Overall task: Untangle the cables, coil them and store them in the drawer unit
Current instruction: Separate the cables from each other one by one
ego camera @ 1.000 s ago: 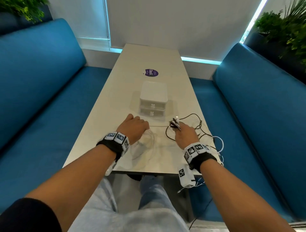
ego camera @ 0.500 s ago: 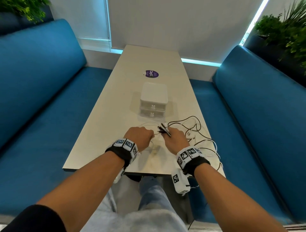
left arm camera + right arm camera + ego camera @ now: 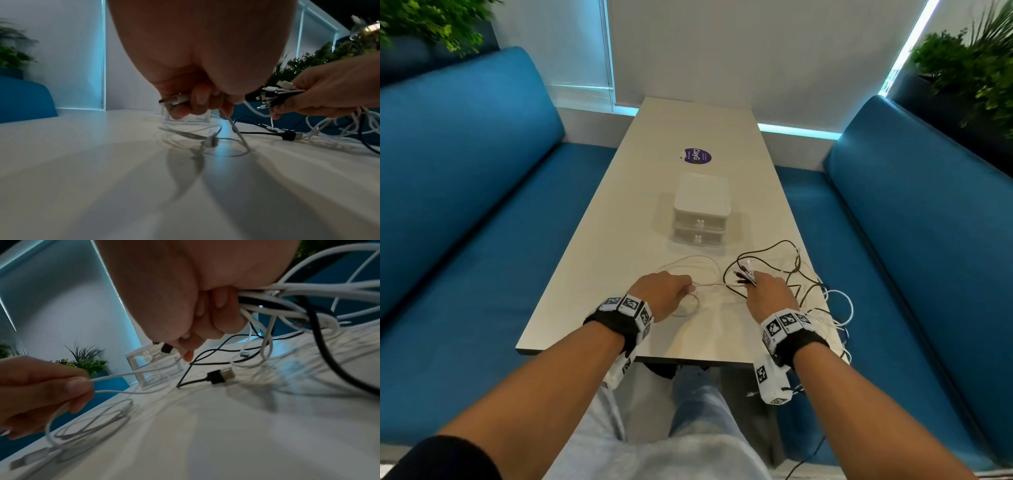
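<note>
Head view: left hand (image 3: pixel 664 291) pinches white cable (image 3: pixel 709 284), right hand (image 3: pixel 770 294) grips plug bunch (image 3: pixel 744 274), near drawers (image 3: pixel 702 219). Drawers closed; cables tangled, none coiled.

I sit at a long pale table (image 3: pixel 599 260) that runs away from me to a white wall (image 3: pixel 756 51). Blue padded benches flank it, one on my left (image 3: pixel 465 192) and one on my right (image 3: pixel 914 219). A cyan light strip (image 3: pixel 798 132) glows along the wall's base. Green plants stand in the far left (image 3: pixel 431 24) and far right (image 3: pixel 976 68) corners. A purple sticker (image 3: pixel 698 156) lies on the far tabletop.
</note>
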Motion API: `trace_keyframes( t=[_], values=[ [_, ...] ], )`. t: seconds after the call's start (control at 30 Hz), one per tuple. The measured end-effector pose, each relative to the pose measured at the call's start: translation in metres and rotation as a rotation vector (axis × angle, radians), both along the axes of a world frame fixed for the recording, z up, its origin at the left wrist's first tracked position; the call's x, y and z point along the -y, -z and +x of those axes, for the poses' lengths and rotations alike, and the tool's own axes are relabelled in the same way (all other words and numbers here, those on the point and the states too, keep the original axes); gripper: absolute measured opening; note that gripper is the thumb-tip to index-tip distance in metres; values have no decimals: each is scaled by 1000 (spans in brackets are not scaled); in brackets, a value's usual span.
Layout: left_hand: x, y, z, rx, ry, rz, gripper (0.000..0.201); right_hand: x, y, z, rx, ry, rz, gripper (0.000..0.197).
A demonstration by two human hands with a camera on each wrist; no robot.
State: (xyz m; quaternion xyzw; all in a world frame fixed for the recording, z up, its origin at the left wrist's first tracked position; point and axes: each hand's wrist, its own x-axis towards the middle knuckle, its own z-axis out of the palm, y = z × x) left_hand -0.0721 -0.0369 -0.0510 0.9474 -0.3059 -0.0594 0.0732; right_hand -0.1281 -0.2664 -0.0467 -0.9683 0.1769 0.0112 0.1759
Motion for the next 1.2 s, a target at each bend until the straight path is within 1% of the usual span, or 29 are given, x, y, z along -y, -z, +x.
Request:
trace_keyframes(
  t=[0.1, 0.23, 0.33, 0.4, 0.47, 0.53, 0.67, 0.83, 0.93, 1.07, 1.2],
  values=[
    [15, 4, -7, 59, 15, -4, 36, -15, -1, -3, 23, -80, 23, 26],
    [31, 8, -16, 105, 23, -14, 35, -35, 2, -6, 79, -251, 150, 19],
    [28, 11, -16, 44, -11, -68, 32, -35, 8, -6, 27, -269, 203, 21],
    [23, 12, -16, -2, 15, -102, 30, -33, 8, -6, -36, -282, 191, 24],
    [17, 12, -16, -41, 25, -95, 26, -29, 5, -5, -90, -286, 143, 24],
    [10, 12, -15, -66, -19, -44, 24, -23, 4, -5, -126, -260, 87, 23],
    [-3, 11, -12, -154, -127, 25, 33, -6, 7, -10, -200, -142, -14, 29],
    [-7, 13, -12, -162, -155, 57, 37, 20, -6, -18, -240, 8, -159, 23],
    [-5, 11, -11, -161, -163, 83, 33, 31, -12, -27, -243, 86, -250, 19],
    [-8, 10, -10, -160, -167, 76, 29, 33, -10, -32, -223, 130, -261, 20],
    [-12, 14, -14, -159, -157, 34, 27, 27, -6, -26, -112, 151, -200, 20]
  ],
)
